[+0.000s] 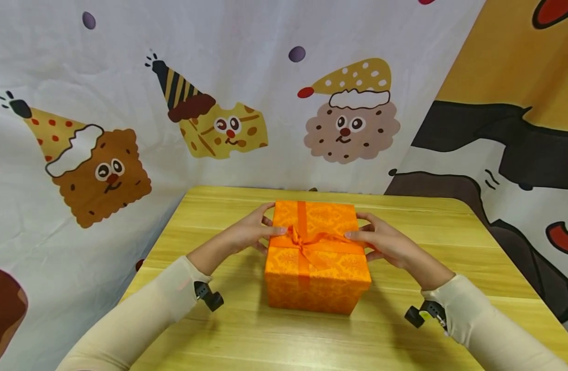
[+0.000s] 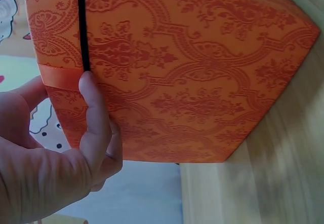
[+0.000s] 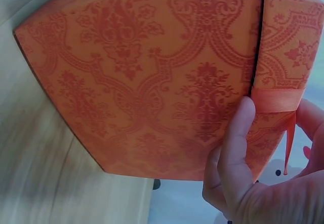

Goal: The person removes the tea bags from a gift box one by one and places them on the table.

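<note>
Cream sleeves point(image 1: 142, 312) lead to a left hand point(image 1: 252, 230) and a right hand point(image 1: 386, 241) pinching opposite sides of the lid point(image 1: 330, 215) on an orange gift box point(image 1: 313, 297) upon the wooden table point(image 1: 302, 342), apparently the gripping step, any lift likely needing both sides even

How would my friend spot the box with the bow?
Look at the wooden table in front of the cartoon-printed cloth. Between the left hand and right hand sits a box. Unlike the pale sleeves nearby, it's bright orange, patterned and topped with a ribbon bow.
</note>
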The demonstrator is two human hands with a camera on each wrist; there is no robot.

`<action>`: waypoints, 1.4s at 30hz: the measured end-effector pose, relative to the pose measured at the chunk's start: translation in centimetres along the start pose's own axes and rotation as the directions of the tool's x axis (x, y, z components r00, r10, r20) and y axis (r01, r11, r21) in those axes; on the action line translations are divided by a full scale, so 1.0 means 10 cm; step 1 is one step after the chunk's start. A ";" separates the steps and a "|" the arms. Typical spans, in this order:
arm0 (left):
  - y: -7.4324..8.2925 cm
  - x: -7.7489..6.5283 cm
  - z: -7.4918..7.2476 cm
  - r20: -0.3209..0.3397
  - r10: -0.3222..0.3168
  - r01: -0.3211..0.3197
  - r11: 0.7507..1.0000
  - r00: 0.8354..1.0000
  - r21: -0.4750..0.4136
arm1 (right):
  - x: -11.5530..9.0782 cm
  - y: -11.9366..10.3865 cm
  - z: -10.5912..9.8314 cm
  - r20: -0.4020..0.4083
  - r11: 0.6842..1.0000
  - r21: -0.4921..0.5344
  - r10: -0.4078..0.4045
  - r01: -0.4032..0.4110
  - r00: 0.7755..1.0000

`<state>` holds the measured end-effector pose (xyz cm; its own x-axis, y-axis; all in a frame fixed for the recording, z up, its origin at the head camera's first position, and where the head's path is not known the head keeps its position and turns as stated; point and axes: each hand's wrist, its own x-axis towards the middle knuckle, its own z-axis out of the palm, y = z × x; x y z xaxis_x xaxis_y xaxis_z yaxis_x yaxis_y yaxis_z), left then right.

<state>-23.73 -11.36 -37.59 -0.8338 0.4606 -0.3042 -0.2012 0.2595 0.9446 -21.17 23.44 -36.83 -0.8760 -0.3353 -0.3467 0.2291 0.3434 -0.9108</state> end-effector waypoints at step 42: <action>0.03 -0.18 -0.49 -0.124 0.113 -0.102 0.991 0.986 0.089 | 0.19 -0.38 0.32 -0.011 0.998 0.011 -0.057 0.057 0.998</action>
<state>-24.83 -16.26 -36.13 -0.9085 0.3780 -0.1780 -0.0685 0.2856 0.9559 -22.34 18.69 -34.77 -0.8921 -0.3447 -0.2921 0.1834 0.3145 -0.9314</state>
